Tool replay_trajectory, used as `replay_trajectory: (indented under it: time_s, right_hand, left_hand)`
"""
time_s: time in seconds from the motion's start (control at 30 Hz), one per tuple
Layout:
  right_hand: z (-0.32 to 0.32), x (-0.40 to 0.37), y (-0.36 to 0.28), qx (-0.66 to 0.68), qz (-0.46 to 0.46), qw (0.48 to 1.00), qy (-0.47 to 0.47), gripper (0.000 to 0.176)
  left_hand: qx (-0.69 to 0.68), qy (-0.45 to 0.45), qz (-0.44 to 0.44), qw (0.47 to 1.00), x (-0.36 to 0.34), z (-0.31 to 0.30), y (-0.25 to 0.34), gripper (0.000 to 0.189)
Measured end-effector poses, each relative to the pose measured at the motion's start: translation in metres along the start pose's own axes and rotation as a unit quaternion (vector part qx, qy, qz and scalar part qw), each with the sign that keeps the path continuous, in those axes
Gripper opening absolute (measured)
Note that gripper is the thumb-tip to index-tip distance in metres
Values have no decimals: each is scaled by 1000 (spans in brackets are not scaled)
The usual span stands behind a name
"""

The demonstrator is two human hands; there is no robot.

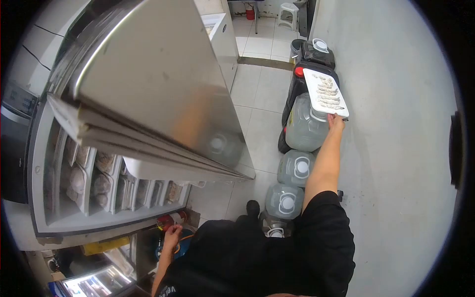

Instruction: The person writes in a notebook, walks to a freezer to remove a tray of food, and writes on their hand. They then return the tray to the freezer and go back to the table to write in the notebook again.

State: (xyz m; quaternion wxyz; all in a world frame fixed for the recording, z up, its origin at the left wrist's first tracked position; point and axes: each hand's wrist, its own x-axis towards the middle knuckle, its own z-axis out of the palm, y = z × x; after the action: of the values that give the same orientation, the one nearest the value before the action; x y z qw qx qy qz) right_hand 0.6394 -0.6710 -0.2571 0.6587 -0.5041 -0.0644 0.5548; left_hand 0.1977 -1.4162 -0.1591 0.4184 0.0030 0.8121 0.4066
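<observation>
My right hand (336,122) reaches out along the wall, fingers closed on the near edge of a white tray (309,81). Pale, coated-looking pieces of food (328,93) lie in rows on it. The tray is over a large clear water jug (303,129) and a dark container behind it. Low on the left, my left hand (172,237) hangs with loosely bent fingers, nothing visible in it. Close beyond its fingertips is a red cylinder (170,220), overlapped by the hand in this view.
The steel door (163,64) of an upright fridge or freezer stands open on the left. Inside, filled trays (101,185) line its shelves. More jugs (289,200) stand along the grey wall (396,148). A white stool (288,15) is at the far end of the tiled floor (255,89).
</observation>
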Motion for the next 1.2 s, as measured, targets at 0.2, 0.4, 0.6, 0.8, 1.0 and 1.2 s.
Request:
replay_trajectory:
  time_s: [0.2,0.4,0.6,0.8,1.0,1.2]
  right_hand:
    - [6,12,1,-60,-1,998,10,21]
    - [-52,92,32,-78,-53,988,-119,31]
    - [-66,-55,23,-241,-97,963,-76,49]
    - [-174,-157,107,-421,-61,886,-187,32]
    - [-207,-347,177,-564,54,746,-348,35]
    - [-210,-460,226,-605,103,679,-403,37]
  left_hand:
    - [4,-3,14,1000,12,11,8,20]
    - [43,25,30,998,46,-1,-21,34]
    - [-199,98,-63,973,85,-50,-16,25]
    - [-526,228,-23,819,148,-135,-30,22]
    - [-618,295,47,727,221,-226,-25,38]
    - [-702,265,62,658,304,-272,-29,49]
